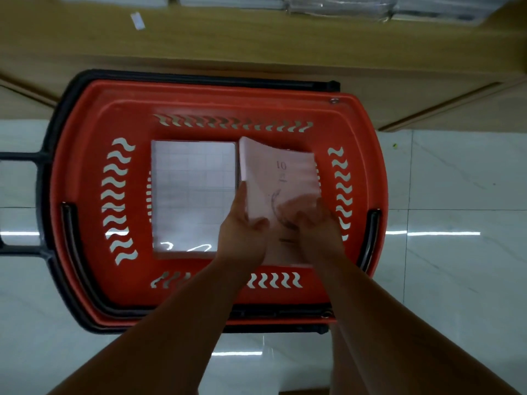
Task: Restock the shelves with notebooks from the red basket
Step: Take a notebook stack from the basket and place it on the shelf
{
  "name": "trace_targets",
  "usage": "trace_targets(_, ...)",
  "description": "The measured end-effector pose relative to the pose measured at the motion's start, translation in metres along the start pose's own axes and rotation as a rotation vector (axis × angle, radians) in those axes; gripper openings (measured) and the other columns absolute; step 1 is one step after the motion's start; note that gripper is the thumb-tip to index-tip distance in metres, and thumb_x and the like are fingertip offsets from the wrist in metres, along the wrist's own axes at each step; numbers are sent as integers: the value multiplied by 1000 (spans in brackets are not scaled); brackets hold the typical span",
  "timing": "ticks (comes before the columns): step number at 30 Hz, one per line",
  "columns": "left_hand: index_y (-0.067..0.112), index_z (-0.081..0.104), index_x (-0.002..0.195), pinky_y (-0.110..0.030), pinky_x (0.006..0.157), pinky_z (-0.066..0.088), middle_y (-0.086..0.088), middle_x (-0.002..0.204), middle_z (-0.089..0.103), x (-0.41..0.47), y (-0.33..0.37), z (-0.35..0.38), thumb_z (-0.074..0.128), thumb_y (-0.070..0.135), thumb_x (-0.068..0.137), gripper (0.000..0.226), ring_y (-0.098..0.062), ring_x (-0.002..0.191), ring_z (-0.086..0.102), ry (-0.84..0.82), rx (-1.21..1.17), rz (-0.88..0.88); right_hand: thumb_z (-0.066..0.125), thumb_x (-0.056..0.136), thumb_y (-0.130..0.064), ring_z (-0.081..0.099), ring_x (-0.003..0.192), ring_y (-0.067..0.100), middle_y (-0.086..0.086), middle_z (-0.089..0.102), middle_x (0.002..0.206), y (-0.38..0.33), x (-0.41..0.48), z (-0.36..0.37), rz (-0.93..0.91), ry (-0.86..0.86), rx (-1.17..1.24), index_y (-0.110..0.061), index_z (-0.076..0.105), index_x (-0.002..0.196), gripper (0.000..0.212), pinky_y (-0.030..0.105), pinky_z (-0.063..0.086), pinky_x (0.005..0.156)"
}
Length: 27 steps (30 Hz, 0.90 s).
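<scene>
A red basket stands on the floor below me. In its right half lies a pink pack of notebooks marked "10", its far-left corner tilted up. My left hand grips the pack's left edge and my right hand grips its near right side. A second wrapped pack with a grid cover lies flat in the basket's left half. The wooden shelf runs along the top of the view.
Wrapped stacks of stock sit on the shelf at the top. The basket's black handle sticks out to the left. Glossy white floor tiles surround the basket. A small label lies on the shelf.
</scene>
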State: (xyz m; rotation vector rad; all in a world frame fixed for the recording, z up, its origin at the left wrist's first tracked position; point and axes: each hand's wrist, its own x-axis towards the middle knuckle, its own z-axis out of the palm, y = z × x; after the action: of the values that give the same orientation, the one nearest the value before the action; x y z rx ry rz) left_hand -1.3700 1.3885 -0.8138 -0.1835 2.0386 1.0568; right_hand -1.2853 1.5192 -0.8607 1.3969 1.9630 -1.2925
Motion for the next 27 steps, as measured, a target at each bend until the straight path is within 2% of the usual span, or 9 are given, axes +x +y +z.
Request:
trace_targets(2,41,30,154,-28,92,57,10,141,54,-11,5,-17,59,4,95,75,-11,126,54,-47,-81,51,46,105,-43,56,114,15,-4,53,130,-10,-14,-5,-30,-43,-81,-23,37,149,49,24,43,90)
trace_targets(4,44,34,152,-38,93,59,9,143,55,-22,7,-40,57,0,96,75,-14,129,56,-112,-186,74,40,106,-47,56,126,24,4,54,139,-19,-23,-2,-58,25,-75,-22,31,153,54,34,45,99)
trace_targets(7,47,28,154,-32,92,58,8,144,54,-25,-4,-82,56,3,99,75,-13,128,57,-150,-187,62,48,103,-51,50,136,27,5,49,150,-42,-30,18,-44,2,123,-28,16,159,69,45,42,112)
trace_targets(9,50,22,155,-20,85,58,10,141,56,-21,-17,-108,55,7,100,77,-5,120,60,-139,-154,47,56,100,-48,50,133,20,-4,47,148,-55,-26,41,12,-33,191,-30,5,162,82,40,41,109)
trace_targets(12,57,18,152,-19,72,59,10,139,56,-7,-42,-138,55,6,100,81,-5,112,63,-100,-181,-58,62,99,-39,55,130,28,10,47,152,-70,-18,76,16,-42,118,-26,1,162,89,35,46,96)
trace_targets(15,59,15,151,-43,91,58,2,151,46,10,-63,-148,55,8,99,84,-23,130,53,-20,-27,-156,65,97,-26,52,122,27,14,38,147,-81,-16,103,-48,-29,1,-27,8,162,86,32,48,93)
trace_targets(18,43,18,157,-57,108,45,-5,152,45,30,-72,-144,53,6,97,79,-34,136,47,92,187,-216,72,92,-16,48,127,29,15,33,145,-80,-14,119,-144,-78,-81,-27,5,163,97,44,50,107)
trace_targets(22,18,49,144,-52,100,50,-16,135,60,59,-75,-144,62,11,88,57,-37,120,59,195,234,-289,68,91,-15,44,132,28,7,32,147,-75,-10,127,-166,-70,-113,-32,1,162,100,51,51,106)
trace_targets(27,8,44,146,-54,103,48,-19,136,57,83,-68,-140,64,28,84,69,-40,123,57,169,151,-261,63,96,-26,40,137,32,9,36,154,-76,2,131,-170,-27,-80,-25,0,163,92,55,46,109)
